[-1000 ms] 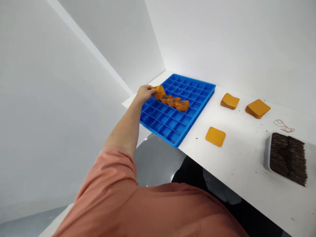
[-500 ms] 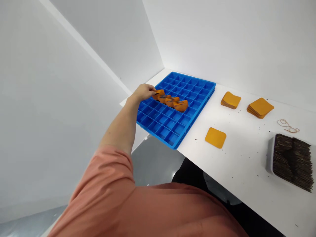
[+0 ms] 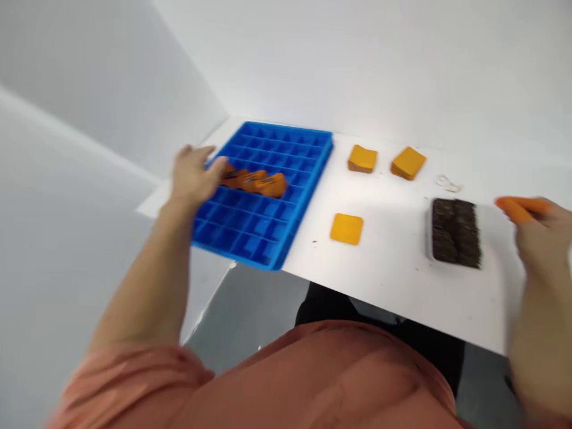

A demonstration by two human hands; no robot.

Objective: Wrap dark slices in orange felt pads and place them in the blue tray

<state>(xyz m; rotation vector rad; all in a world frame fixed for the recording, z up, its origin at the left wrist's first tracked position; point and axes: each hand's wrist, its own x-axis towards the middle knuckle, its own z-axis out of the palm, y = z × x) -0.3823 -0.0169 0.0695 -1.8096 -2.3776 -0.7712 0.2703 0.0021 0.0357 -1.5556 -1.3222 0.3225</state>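
Observation:
My left hand [image 3: 194, 173] is over the left side of the blue compartment tray [image 3: 308, 193], thumb and fingers apart, holding nothing. Its thumb is close to a row of folded orange pieces [image 3: 272, 186] with dark filling, which sit across the tray's middle; whether they touch I cannot tell. At the right edge, my right hand [image 3: 547, 235] is closed on an orange V-shaped piece [image 3: 516, 208]; blur hides its exact kind. Left of that hand stands a white container [image 3: 431, 238] packed with dark brown, thin layered strips [image 3: 456, 232].
Two stacks of square yellow-orange sheets, a left stack [image 3: 362, 158] and a right stack [image 3: 408, 162], lie near the back wall. A single yellow-orange sheet [image 3: 347, 229] lies nearer the front. A thin loose band [image 3: 449, 183] and dark crumbs are on the white table [image 3: 384, 262].
The view has swung right. My left hand has let go of the leftmost folded orange piece and spread its fingers. My right hand has come into view with an orange piece.

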